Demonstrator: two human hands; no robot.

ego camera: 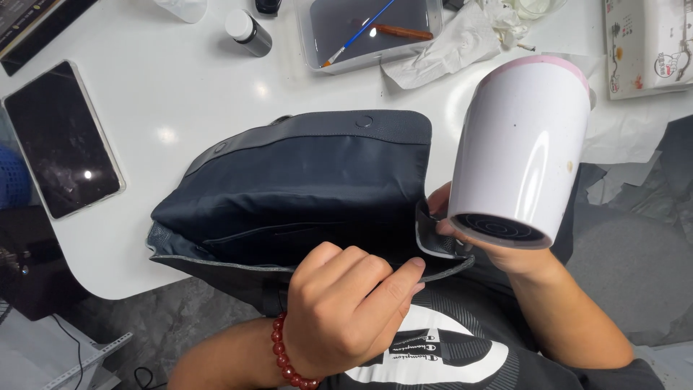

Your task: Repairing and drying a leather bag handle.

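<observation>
While the dark navy bag [303,180] lay open on its side at the near edge of the white table [180,101], we kept both hands on it. Our left hand [346,310] — a red bead bracelet [285,354] at the wrist — had its fingers curled shut over the near rim of the bag's opening, thumb pressed along the edge. Our right hand [469,235] was closed around the handle of a white hair dryer [520,148], its fingers mostly hidden behind the barrel; the fingertips also touched the right end of the bag's rim. The dryer's barrel stood above the bag's right end, grille end toward us. Farther back on the table sat a dark tablet [61,137], a small dark bottle [249,32], a clear tray [372,32] holding a blue-handled brush [357,32], and crumpled tissue [447,47].
</observation>
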